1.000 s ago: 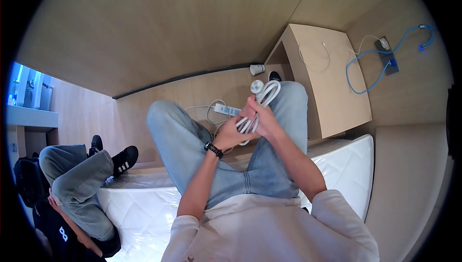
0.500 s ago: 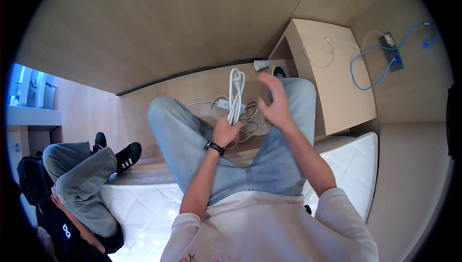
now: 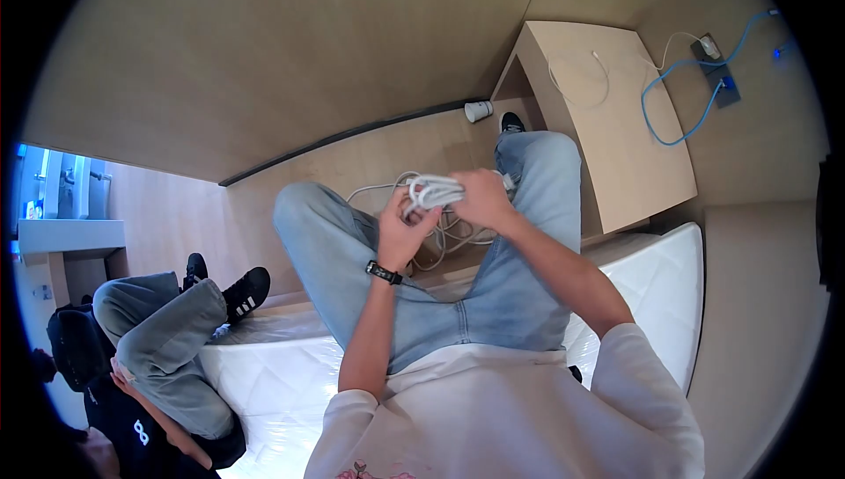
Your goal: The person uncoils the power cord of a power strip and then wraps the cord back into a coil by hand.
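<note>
A folded bundle of white cable (image 3: pixel 433 192) lies sideways between my two hands, above my lap. My left hand (image 3: pixel 406 227) grips its left end, with a black watch on the wrist. At the bundle's right end, my right hand (image 3: pixel 482 199) is closed on the cable. A white plug (image 3: pixel 508 182) shows just past my right hand, near my right knee. Below and behind the bundle, loose loops of white cable (image 3: pixel 430 261) hang or lie on the floor between my legs. The power strip seen earlier is hidden behind my hands.
A white cup (image 3: pixel 478 111) lies by the wall. To the right, a wooden cabinet (image 3: pixel 616 118) carries a thin white cable, and a blue cable (image 3: pixel 653 118) runs to the wall socket. Another person (image 3: pixel 167 338) sits at the left on the plastic-covered mattress (image 3: pixel 273 391).
The cable bundle has turned from upright to sideways. My right hand has come in from the right and closed on it. The view has shifted slightly.
</note>
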`<state>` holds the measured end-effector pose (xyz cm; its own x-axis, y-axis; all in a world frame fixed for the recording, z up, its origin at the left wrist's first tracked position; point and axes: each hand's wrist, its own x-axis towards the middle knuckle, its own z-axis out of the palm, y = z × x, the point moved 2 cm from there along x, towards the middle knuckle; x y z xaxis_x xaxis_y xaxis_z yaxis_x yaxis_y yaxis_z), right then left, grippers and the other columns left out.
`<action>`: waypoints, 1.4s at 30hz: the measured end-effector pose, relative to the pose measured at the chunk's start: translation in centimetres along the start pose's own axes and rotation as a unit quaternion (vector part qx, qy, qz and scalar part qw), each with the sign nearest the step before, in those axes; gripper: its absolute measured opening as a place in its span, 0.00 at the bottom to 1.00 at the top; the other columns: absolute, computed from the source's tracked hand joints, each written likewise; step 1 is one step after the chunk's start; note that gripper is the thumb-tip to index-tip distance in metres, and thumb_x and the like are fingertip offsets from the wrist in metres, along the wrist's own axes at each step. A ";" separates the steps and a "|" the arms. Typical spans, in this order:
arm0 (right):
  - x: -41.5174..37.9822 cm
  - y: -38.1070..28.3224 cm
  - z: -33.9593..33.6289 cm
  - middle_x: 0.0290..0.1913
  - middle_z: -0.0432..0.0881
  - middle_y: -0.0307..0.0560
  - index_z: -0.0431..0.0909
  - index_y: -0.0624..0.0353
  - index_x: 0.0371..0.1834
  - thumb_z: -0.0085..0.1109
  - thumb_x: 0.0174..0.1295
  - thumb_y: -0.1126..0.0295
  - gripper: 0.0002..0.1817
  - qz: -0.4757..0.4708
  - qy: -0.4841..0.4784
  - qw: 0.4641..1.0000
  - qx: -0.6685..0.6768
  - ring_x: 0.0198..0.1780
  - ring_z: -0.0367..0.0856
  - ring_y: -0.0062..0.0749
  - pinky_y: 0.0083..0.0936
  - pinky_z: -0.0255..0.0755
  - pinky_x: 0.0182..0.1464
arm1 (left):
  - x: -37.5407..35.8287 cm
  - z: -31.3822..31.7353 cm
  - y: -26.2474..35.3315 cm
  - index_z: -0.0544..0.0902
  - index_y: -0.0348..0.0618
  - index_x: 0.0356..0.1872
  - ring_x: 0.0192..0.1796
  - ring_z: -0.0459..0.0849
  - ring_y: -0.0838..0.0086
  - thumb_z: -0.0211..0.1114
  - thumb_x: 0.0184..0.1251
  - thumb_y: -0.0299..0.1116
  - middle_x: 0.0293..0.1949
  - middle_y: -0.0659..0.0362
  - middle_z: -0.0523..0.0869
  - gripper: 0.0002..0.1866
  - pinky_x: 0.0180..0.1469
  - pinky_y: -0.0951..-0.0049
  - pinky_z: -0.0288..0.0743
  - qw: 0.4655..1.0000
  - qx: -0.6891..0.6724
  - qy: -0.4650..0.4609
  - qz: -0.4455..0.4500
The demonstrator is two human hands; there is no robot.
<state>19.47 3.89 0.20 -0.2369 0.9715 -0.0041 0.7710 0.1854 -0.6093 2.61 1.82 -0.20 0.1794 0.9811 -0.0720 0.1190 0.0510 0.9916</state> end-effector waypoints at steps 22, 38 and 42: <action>-2.1 -2.9 2.1 0.40 0.78 0.47 0.73 0.61 0.44 0.58 0.45 0.82 0.19 0.026 -0.029 0.894 0.445 0.42 0.77 0.31 0.26 0.70 0.44 | -0.5 2.2 4.1 0.56 0.39 0.68 0.73 0.52 0.58 0.68 0.49 0.32 0.69 0.48 0.58 0.44 0.69 0.63 0.53 0.989 -0.006 -0.106 0.099; -0.4 -3.8 2.0 0.38 0.80 0.57 0.74 0.65 0.43 0.71 0.38 0.62 0.28 -0.065 -0.101 0.926 0.358 0.40 0.80 0.40 0.30 0.72 0.44 | 2.7 -2.7 6.0 0.70 0.46 0.27 0.15 0.59 0.80 0.55 0.64 0.30 0.13 0.67 0.61 0.06 0.30 0.75 0.64 0.890 -0.452 0.027 -0.059; -0.4 -3.7 2.1 0.32 0.81 0.53 0.74 0.64 0.36 0.71 0.37 0.63 0.24 -0.024 -0.115 0.944 0.310 0.35 0.81 0.39 0.29 0.72 0.40 | 2.2 -1.8 5.9 0.70 0.46 0.29 0.17 0.63 0.80 0.55 0.64 0.30 0.13 0.67 0.63 0.05 0.33 0.74 0.66 0.892 -0.444 0.058 -0.062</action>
<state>15.51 2.51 0.79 -0.4395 0.8934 -0.0930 0.2793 0.0375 -0.9595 1.92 4.67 5.65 0.1109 0.9678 -0.2260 -0.6988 0.2377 0.6747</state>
